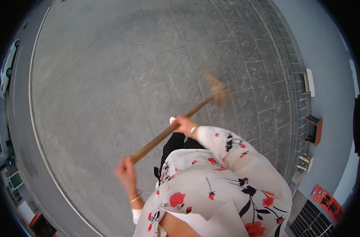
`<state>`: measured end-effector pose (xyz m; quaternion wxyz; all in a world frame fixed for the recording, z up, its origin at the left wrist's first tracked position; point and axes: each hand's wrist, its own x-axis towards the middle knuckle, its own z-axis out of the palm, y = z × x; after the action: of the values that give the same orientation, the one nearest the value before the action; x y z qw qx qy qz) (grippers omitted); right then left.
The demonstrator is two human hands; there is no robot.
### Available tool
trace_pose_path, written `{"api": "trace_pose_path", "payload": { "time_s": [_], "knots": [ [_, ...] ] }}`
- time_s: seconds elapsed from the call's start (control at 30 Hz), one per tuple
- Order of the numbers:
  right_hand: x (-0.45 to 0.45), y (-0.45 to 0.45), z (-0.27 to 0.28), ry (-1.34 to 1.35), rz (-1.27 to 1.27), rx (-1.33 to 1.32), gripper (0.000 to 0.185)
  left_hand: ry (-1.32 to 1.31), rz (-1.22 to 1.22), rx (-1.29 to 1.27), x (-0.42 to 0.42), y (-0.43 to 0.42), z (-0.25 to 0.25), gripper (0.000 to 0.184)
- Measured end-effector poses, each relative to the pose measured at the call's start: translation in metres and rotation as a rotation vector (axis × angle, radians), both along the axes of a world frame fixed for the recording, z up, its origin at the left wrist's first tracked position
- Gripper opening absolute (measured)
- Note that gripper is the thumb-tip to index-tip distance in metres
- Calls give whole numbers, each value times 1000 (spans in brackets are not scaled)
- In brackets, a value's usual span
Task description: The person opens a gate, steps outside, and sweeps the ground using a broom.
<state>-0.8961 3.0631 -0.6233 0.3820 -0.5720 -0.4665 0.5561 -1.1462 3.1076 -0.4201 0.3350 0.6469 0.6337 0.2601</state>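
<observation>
For even strokes, the bristles (218, 91) are best kept flat to the paving (109, 79). One broom (160, 139) is counted, slanted over the slabs, gripped by two hands: left hand (126, 173) closed round the upper end, right hand (184, 125) clasped lower down. One white car (7, 63) is noted far left.

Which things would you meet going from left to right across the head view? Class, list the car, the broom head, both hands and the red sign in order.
Car → left hand → right hand → broom head → red sign
</observation>
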Motion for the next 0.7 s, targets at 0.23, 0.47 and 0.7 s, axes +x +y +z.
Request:
{"api": "trace_pose_path", "payload": {
  "time_s": [0.23, 0.47, 0.7],
  "knots": [
    [-182, 144, 37, 1501, -503, -1095, 14, 297, 215, 337, -47, 45, 115, 21],
    [-147, 191, 102, 1666, -431, -1087, 8, 305, 174, 718, -4, 71, 159, 27],
    [47, 203, 97, 278, 39, 173, 22, -108, 262, 204, 36, 140, 68, 19]
  ]
}}
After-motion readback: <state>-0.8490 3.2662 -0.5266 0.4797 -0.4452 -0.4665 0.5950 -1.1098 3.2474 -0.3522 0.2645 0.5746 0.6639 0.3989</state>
